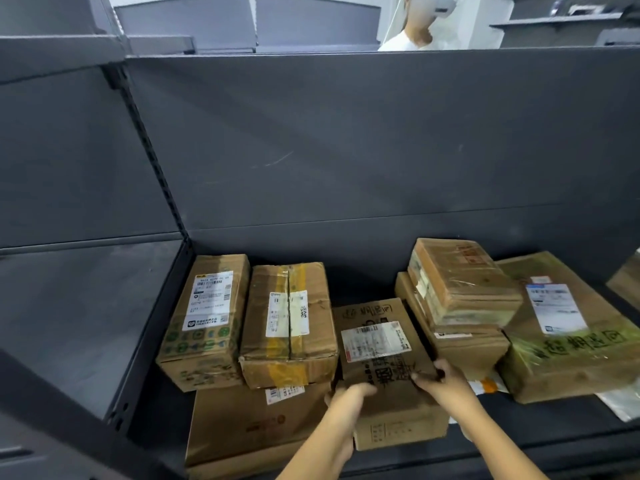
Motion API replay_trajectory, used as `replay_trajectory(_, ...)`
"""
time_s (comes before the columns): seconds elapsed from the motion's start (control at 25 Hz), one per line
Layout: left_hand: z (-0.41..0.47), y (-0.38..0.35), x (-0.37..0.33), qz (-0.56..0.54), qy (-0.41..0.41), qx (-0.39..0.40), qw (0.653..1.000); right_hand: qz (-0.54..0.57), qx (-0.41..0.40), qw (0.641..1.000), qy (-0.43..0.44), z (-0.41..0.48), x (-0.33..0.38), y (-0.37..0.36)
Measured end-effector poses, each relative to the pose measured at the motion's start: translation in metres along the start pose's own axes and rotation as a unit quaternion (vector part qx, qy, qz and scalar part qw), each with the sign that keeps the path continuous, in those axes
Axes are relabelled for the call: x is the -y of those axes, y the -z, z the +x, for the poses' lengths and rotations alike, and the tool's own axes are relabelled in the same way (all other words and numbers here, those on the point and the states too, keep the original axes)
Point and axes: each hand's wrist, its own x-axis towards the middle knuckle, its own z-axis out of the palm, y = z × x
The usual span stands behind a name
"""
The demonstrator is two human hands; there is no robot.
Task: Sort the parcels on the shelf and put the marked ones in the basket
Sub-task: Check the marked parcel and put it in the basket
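Note:
Several brown cardboard parcels lie on a dark grey shelf (346, 289). Both my hands grip the middle parcel (377, 344), a box with a white label and black handwriting on top. My left hand (349, 394) holds its front left corner. At its front right edge is my right hand (438, 377). To its left sit a box with green print (204, 320) and a yellow-taped box (289, 323), both resting partly on a flat box (249, 424). To its right, a small taped box (460, 278) is stacked on another box (460, 344). No basket is in view.
A large labelled parcel (568, 330) lies at the far right, with plastic mailers (620, 403) under its front edge. The shelf's back panel (381, 140) rises behind. A slotted upright (152, 161) divides off the left bay. A person in white (412, 26) stands beyond the shelving.

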Motion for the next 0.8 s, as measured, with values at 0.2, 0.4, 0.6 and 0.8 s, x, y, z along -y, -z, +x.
replay_trajectory(0.2,-0.034,0.001,0.005,-0.052,-0.058,-0.021,0.997,0.066,-0.031,0.992,0.103,-0.041,0.004,0.01)
replay_trajectory(0.4,-0.069,-0.007,-0.016,-0.046,-0.22,0.036,0.974,0.159,-0.093,0.959,0.215,-0.078,0.038,0.04)
replay_trajectory(0.6,-0.104,0.006,-0.051,0.014,-0.452,0.056,0.89,0.231,-0.131,0.898,0.352,-0.099,0.08,0.045)
replay_trajectory(0.8,-0.125,0.035,-0.066,0.048,-0.577,0.011,0.815,0.304,-0.102,0.856,0.406,-0.11,0.106,0.017)
